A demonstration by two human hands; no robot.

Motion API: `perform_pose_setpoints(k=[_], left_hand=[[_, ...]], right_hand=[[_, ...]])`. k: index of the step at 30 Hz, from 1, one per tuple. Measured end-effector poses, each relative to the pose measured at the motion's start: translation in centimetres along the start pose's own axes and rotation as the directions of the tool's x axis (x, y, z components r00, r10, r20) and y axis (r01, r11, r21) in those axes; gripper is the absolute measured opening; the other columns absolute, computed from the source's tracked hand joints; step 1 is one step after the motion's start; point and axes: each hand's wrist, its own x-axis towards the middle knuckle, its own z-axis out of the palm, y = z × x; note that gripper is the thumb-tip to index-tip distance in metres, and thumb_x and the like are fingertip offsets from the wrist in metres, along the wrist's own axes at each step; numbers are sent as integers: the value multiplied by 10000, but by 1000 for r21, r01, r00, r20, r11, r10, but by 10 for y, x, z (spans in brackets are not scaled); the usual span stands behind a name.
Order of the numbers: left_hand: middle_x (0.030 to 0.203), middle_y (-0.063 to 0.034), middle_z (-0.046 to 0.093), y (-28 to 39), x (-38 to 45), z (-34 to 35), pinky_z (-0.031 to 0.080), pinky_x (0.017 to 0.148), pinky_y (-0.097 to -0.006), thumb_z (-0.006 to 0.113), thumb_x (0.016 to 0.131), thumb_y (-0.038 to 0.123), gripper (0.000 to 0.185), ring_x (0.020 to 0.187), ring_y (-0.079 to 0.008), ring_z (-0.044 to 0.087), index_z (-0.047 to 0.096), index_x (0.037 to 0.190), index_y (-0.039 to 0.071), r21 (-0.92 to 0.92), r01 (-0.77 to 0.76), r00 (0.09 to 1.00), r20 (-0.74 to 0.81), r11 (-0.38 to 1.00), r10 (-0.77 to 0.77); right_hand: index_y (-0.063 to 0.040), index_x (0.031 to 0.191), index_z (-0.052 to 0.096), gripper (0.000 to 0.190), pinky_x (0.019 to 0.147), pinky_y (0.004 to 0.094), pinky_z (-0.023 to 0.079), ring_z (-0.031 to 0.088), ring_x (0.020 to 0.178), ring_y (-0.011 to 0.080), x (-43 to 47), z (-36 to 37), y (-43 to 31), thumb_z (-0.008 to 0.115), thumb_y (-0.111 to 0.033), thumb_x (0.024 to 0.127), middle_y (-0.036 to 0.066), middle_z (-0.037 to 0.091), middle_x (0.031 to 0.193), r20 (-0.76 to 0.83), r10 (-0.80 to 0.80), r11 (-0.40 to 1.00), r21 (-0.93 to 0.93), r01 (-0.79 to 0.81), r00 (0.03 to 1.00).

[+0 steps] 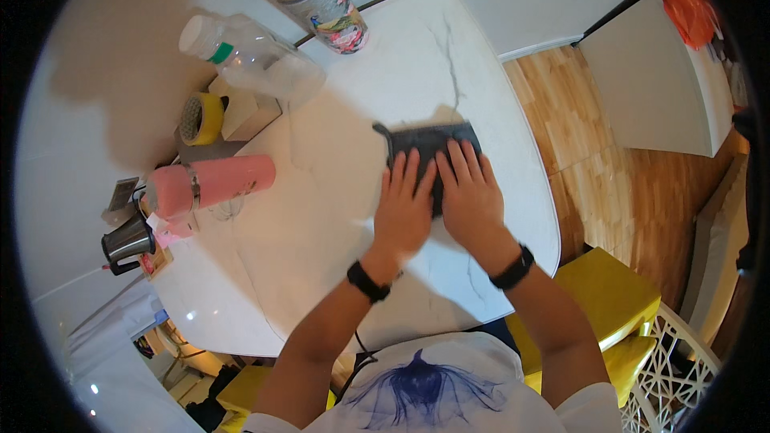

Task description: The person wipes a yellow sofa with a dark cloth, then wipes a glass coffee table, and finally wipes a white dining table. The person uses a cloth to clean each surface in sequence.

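A dark grey folded cloth with a small loop at its far left corner lies flat on the white marble-patterned table. My left hand rests palm down over its left part, fingers spread. Beside it, my right hand is also flat, with its fingers on the cloth's right part. Neither hand grips the cloth, and the two hands lie close together. Much of the cloth's near half is hidden under them. Each wrist wears a black band.
Along the wall stand a pink bottle, yellow tape roll, box, clear plastic bottle and patterned tumbler. A metal kettle is far left. Yellow-seated chairs border the table; an orange bag sits far right.
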Motion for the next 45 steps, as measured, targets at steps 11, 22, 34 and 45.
perform_pose_setpoints(k=[11, 22, 34, 45], left_hand=[[1527, -208, 337, -11, 106, 14, 192, 1159, -536, 511, 932, 134, 525, 1434, -390, 267, 424, 1441, 42, 34, 11, 984, -175, 999, -5], [1519, -177, 354, -46, 216, 2, 226, 1155, -514, 531, 930, 172, 517, 1420, -372, 290, 440, 1433, 97, 149, 49, 981, -194, 988, -19], [1476, -217, 408, 51, 44, 7, 264, 1139, -524, 507, 918, 98, 457, 1391, -403, 353, 523, 1373, 65, -49, -35, 996, 81, 998, 39], [1518, -230, 323, 41, 64, 14, 204, 1152, -545, 556, 911, 113, 532, 1425, -415, 261, 437, 1426, 45, -5, -82, 995, 51, 997, 82]], right_hand=[[-47, 1395, 475, 505, 1156, 467, 252, 327, 1418, 315, 102, -8, 45, 551, -175, 913, 151, 396, 1501, -135, -24, 999, -51, 17, 990], [-94, 1397, 488, 464, 1154, 466, 247, 324, 1428, 275, 210, -20, 82, 490, -205, 946, 115, 395, 1519, -197, -4, 1000, -28, -2, 980], [-29, 1355, 515, 483, 1139, 501, 261, 351, 1406, 328, -15, -28, 62, 531, -86, 875, 168, 398, 1494, 17, 49, 993, 109, -50, 999], [-48, 1330, 533, 474, 1143, 486, 261, 371, 1385, 320, 10, -6, 64, 558, -125, 863, 153, 435, 1463, -225, 90, 987, 153, -56, 970]])
